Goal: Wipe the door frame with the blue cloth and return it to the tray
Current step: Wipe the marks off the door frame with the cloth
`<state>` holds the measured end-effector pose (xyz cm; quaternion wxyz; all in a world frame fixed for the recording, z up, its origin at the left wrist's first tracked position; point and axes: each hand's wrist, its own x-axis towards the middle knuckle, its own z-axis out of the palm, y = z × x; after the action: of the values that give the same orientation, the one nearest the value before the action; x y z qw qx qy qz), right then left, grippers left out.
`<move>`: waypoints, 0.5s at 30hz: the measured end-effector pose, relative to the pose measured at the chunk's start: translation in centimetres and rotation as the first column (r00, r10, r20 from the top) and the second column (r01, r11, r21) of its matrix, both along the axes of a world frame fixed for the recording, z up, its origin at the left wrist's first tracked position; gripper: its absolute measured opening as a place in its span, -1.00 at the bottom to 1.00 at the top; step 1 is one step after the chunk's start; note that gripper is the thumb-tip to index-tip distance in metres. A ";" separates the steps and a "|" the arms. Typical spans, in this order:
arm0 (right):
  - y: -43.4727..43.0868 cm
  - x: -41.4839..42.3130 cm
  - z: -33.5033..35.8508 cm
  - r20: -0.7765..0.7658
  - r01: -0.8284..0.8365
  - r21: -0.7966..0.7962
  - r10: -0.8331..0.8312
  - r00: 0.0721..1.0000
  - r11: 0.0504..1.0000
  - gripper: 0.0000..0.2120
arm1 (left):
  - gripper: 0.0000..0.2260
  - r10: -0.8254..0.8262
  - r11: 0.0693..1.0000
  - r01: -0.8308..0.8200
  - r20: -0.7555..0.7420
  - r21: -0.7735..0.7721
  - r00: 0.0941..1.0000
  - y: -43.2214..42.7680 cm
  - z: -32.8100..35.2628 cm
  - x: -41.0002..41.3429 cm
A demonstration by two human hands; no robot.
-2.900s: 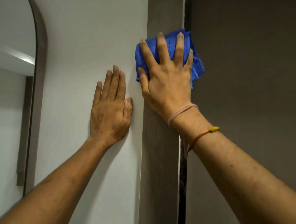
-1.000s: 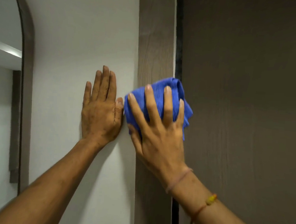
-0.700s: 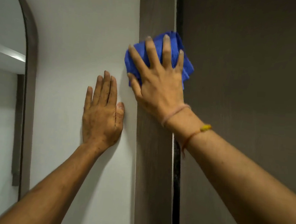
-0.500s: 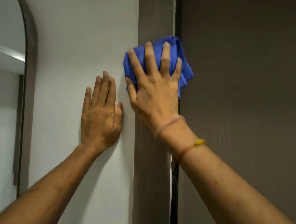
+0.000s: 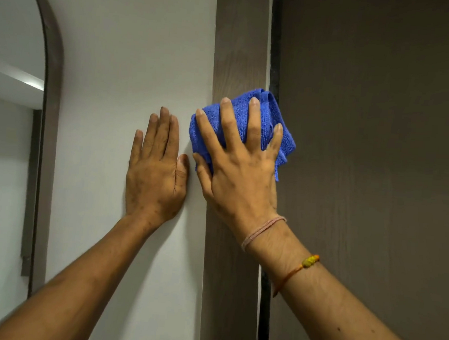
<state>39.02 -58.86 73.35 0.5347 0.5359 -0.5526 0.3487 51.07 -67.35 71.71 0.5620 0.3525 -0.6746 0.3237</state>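
Note:
A bunched blue cloth lies pressed against the brown wooden door frame, a vertical strip between the white wall and the dark door. My right hand covers the cloth with fingers spread, holding it flat to the frame. My left hand rests flat and open on the white wall just left of the frame, thumb close to the right hand. No tray is in view.
The brown door fills the right side, with a dark gap between it and the frame. The white wall spans the middle. An arched, dark-framed mirror or opening stands at the far left.
My right hand slid the cloth up the frame and then back down, to about the level of my left hand. The left hand stayed planted on the wall.

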 end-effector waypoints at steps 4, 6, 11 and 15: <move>0.2 0.4 -3.4 0.020 -0.009 -0.015 0.009 1.000 1.000 -0.41 | -0.47 -0.010 1.000 0.009 0.024 0.009 1.000 -0.1 -0.5 0.4; 0.5 0.1 -4.5 -0.025 0.013 0.006 -0.013 1.000 1.000 -0.41 | -0.47 -0.010 1.000 0.010 0.035 0.014 0.999 0.0 -0.5 0.5; 0.0 -0.3 1.9 -0.060 -0.029 0.016 0.029 0.998 0.999 -0.42 | -0.47 0.008 1.000 -0.008 0.036 0.010 0.999 -0.1 -0.6 0.4; -0.4 0.2 4.0 0.004 -0.026 -0.026 0.026 1.000 0.999 -0.43 | -0.47 0.024 1.000 -0.025 0.026 0.014 0.999 -0.2 -0.6 0.4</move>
<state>39.21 -59.28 77.36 0.5357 0.5352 -0.5422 0.3641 51.49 -67.56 71.10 0.5467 0.3605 -0.6797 0.3304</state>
